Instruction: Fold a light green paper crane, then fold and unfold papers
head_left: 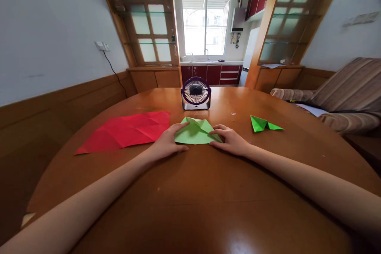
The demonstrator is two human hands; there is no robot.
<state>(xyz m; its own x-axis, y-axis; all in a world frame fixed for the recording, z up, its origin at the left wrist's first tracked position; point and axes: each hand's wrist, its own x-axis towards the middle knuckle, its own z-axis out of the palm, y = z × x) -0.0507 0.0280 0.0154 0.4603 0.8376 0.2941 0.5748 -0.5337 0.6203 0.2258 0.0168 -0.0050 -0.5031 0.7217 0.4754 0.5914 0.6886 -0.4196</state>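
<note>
**Light green paper being pressed flat between two hands**

The left hand (167, 143) is lying fingers-down on the light green paper (196, 131), pinning its left edge; the right hand (229, 139) is pressing its right corner; neither is clenching. The paper is sitting mid-table (190, 198), before the fan (196, 93); it looks thin, light and easily creased, best handled at edges and corners.

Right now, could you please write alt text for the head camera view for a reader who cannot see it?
Two bare hands, left hand and right hand, press a partly folded light green paper flat on a round wooden table. A creased red sheet lies left, a small folded green piece right, a small fan behind.
</note>
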